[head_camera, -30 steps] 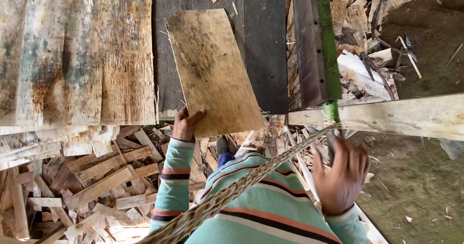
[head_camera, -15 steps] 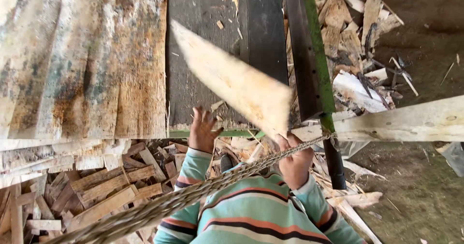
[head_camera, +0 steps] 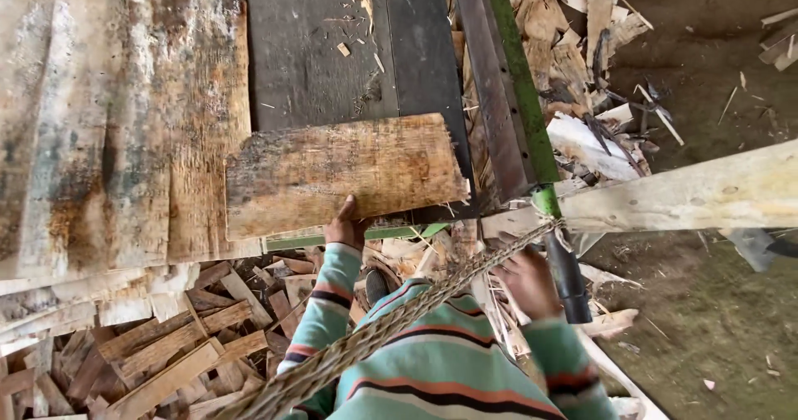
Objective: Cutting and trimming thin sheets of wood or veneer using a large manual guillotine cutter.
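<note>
A rough, flat wooden sheet [head_camera: 349, 170] lies across the dark work table [head_camera: 332, 54]. My left hand [head_camera: 343, 229] grips its near edge, thumb on top. To the right runs a long cutter arm with a green edge [head_camera: 515, 79], ending in a black handle [head_camera: 567, 274]. My right hand [head_camera: 524, 283] is low, just left of that handle and touching or almost touching it. It is blurred, so its grip is unclear. Both sleeves are striped.
A stack of weathered wooden sheets [head_camera: 108, 121] fills the left. Cut wood strips [head_camera: 166, 345] are piled at the lower left and offcuts [head_camera: 582, 46] lie at the upper right. A pale beam [head_camera: 690, 195] crosses the right side, and a braided rope [head_camera: 399, 320] runs diagonally over my chest.
The sheet, held up and swinging before, now lies flat on the dark table. My right hand has left the sheet and dropped to the black handle.
</note>
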